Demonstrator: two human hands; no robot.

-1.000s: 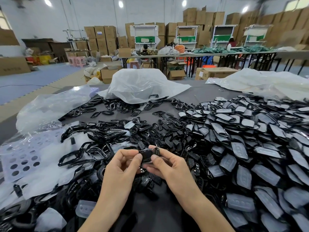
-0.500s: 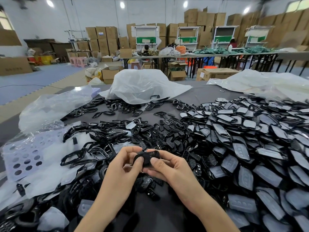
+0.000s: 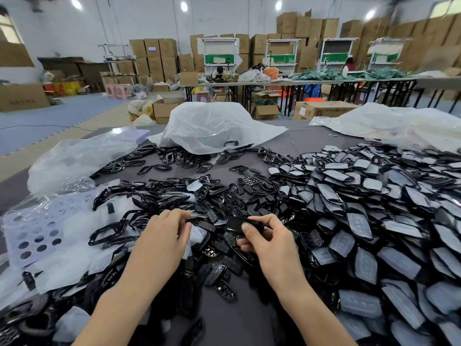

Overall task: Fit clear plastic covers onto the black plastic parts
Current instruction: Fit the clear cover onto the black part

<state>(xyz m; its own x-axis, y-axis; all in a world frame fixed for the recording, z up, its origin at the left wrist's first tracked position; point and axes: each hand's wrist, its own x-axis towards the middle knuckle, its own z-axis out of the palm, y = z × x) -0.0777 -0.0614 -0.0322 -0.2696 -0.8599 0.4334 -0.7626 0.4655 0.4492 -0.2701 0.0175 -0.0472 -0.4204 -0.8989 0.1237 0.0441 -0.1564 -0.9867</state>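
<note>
— So, what carries it all?
— A dark grey bench [image 3: 306, 143], in a large white-walled hall. Stacked brown cardboard boxes [image 3: 154, 49] line the far wall, and long folding tables [image 3: 299, 82] run across the middle.

— And around the work?
— A crumpled white plastic bag [image 3: 212, 123] sits at the far middle of the bench, with a clear plastic bag [image 3: 82, 156] at the left. Nearer than that lies a pale lilac sheet punched with round holes [image 3: 32, 233]. Loose black plastic frames [image 3: 159, 201] lie tangled left of centre. A broad heap of black parts with clear covers [image 3: 386, 208] fills the right side. Small black pieces crowd the patch under the hands, one touching the next.

— The hands?
— The right hand [image 3: 272, 243] pinches a small black plastic part [image 3: 235, 224] between thumb and forefinger, raised just above the pile near the centre. The left hand [image 3: 164, 236] is just beside it but apart, with its fingers curled and its fingertips at a thin black piece [image 3: 197, 218]. Whether it grips that piece I cannot tell. A whitish translucent piece [image 3: 197, 236] shows just under the left hand's fingers.
</note>
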